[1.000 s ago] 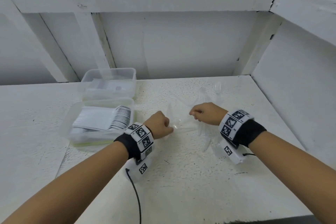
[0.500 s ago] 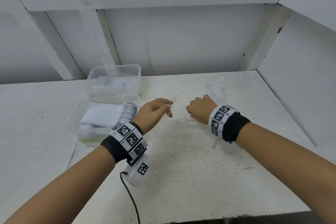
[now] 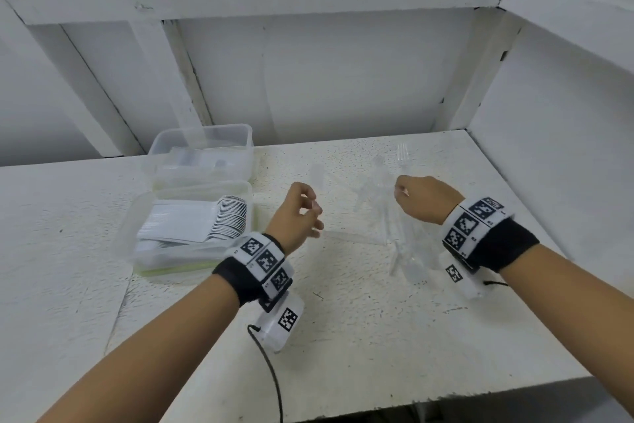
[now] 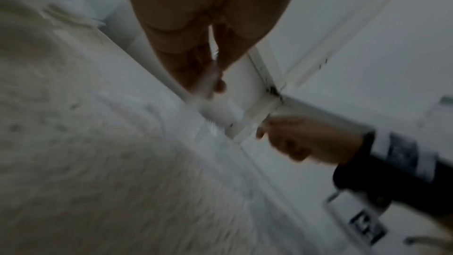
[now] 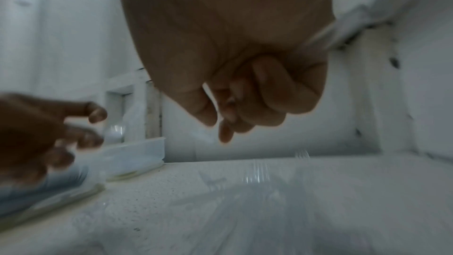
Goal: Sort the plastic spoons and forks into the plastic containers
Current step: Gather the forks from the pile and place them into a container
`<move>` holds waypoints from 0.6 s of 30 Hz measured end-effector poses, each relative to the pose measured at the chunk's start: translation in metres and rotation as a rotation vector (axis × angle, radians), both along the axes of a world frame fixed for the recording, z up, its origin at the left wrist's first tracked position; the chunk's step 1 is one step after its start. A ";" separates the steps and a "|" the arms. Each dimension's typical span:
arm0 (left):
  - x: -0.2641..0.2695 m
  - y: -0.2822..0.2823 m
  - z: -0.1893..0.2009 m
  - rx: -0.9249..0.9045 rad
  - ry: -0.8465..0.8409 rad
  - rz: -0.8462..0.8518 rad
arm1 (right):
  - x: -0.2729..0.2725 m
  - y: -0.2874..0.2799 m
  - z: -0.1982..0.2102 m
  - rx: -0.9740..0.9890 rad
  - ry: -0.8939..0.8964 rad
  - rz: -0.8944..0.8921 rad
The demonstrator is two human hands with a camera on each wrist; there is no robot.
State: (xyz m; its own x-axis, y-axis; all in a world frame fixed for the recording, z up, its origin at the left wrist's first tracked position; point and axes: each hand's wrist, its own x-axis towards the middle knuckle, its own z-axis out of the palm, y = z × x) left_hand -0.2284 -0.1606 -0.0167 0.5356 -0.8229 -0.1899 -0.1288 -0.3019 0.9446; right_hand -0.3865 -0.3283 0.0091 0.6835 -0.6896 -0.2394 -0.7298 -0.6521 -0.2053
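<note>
Your left hand (image 3: 302, 213) pinches a clear utensil (image 4: 212, 77); your right hand (image 3: 420, 199) is curled round a fork (image 3: 402, 156). Both containers (image 3: 192, 216) at the surface's left edge look well filled, while a few clear pieces (image 3: 401, 244) remain loose.

Head above; wrist cams close, share table (image 3: 343, 337).

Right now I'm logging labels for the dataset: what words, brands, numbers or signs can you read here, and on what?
None: no readable word, brand or number shows in any view.
Wrist bands: black-and-white square code markers only, no letters.
Near container and far container: no label visible.
Wrist views: too blurred to read anything.
</note>
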 end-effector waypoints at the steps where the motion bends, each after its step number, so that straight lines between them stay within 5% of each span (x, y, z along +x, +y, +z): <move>1: -0.006 -0.004 -0.006 0.070 -0.051 0.017 | -0.003 0.000 -0.005 0.045 -0.061 -0.062; 7: -0.035 -0.033 -0.020 0.494 0.056 0.216 | -0.005 0.001 -0.027 0.202 -0.220 -0.242; 18: -0.026 -0.041 -0.033 0.617 -0.275 0.010 | 0.001 -0.005 -0.016 0.247 -0.271 -0.285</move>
